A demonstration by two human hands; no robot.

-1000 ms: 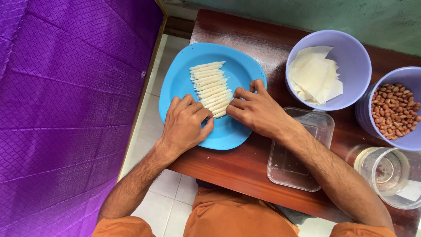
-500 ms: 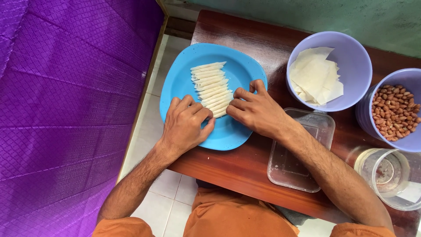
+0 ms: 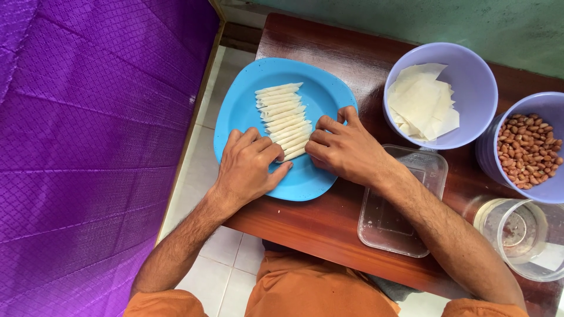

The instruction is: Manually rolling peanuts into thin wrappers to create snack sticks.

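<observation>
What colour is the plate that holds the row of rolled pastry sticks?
Bright blue: the plate under the pastry sticks, seen in the head view.

Both hands sit low on the round blue plastic plate (image 3: 247, 111), the left hand (image 3: 249, 167) and right hand (image 3: 346, 149) closing in on the near end of the row of thin white rolled pastry sticks (image 3: 283, 117). Bare plate shows on either side of the row and along the near rim. To the right it gets crowded: the lilac plastic bowl of white pastry sheets (image 3: 470, 76) stands near the plate, the lilac bowl of brown peanuts (image 3: 543, 103) just beside it. The clear rectangular plastic container (image 3: 405, 235) lies under the right forearm, the clear round plastic jar (image 3: 523, 238) beyond it. A strip of bare brown wooden tabletop (image 3: 329, 47) runs behind the plate. The purple quilted bed (image 3: 88, 135) walls off the left.
</observation>
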